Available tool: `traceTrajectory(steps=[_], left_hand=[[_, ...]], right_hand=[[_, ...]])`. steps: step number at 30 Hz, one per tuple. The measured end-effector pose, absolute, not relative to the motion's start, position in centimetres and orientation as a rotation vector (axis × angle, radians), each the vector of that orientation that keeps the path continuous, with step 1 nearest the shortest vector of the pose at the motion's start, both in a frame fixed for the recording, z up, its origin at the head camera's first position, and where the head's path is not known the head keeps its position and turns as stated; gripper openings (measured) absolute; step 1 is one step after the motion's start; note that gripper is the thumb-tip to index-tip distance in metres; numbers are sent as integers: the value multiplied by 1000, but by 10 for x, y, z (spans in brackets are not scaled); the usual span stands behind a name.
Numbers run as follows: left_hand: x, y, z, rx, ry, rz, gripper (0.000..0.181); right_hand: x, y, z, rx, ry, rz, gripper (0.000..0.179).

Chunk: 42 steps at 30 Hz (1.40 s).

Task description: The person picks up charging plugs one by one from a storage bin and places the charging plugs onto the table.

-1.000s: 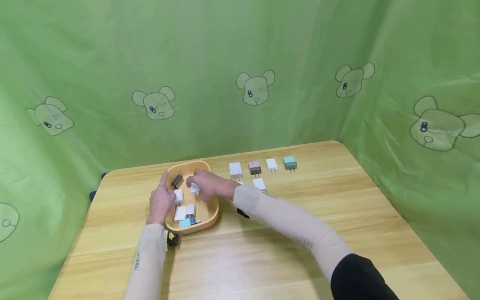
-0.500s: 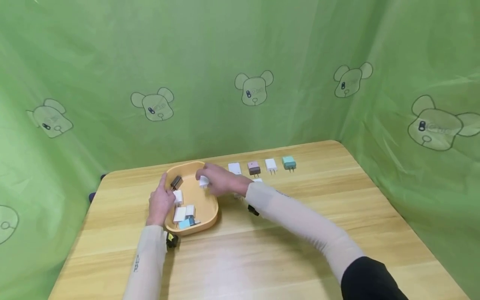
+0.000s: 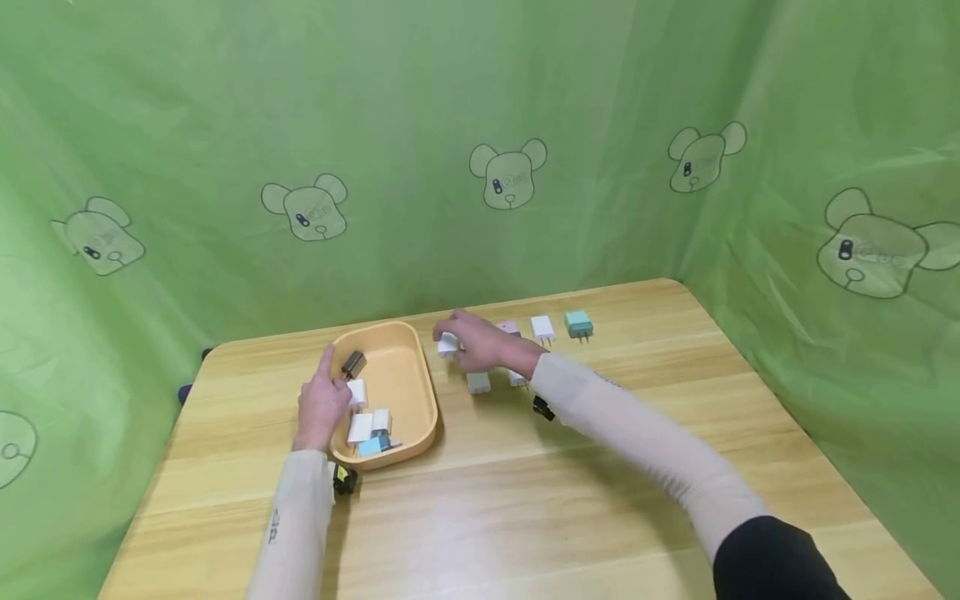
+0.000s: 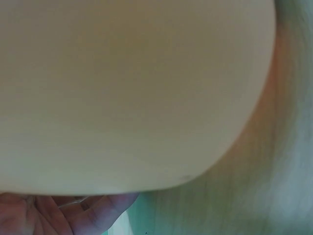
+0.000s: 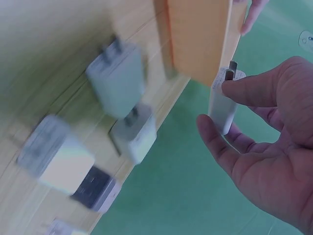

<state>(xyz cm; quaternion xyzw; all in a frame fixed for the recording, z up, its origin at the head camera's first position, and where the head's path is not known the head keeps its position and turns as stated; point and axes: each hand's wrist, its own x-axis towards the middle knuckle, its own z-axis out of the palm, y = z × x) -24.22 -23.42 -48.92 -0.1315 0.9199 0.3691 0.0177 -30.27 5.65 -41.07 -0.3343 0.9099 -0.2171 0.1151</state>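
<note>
My right hand [image 3: 480, 343] pinches a white plug charger [image 5: 222, 105] between thumb and fingertips, its two metal prongs showing in the right wrist view. It is over the table just right of the orange tray [image 3: 433, 400]. My left hand [image 3: 322, 408] holds the tray's left rim, index finger along the edge; in the left wrist view the tray hides much of that hand. Inside the tray lie a black charger [image 3: 353, 364], a blue charger [image 3: 371, 447] and several white ones, such as the white charger [image 3: 360, 427] near the front.
Chargers stand in rows on the wooden table [image 3: 570, 483]: a teal charger [image 3: 579, 325], a white charger [image 3: 542, 327] and a partly hidden pink charger [image 3: 510, 327] behind. A front white charger [image 3: 478, 382] sits below the right hand. A green curtain [image 3: 420, 258] backs the table.
My right hand has carried the white charger rightward from inside the tray, over its rim, to above the table. The left hand and the tray have stayed in place.
</note>
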Motion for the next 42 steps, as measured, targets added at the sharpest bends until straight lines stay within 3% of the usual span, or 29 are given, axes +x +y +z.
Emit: traceTrajectory(steps=[17, 42], left_hand=[[-243, -236, -490, -393, 2887, 1125, 72], [-244, -237, -493, -401, 2872, 1145, 73]], right_hand=[[-317, 144, -415, -833, 2771, -618, 52], [-316, 190, -439, -848, 2726, -523, 58]])
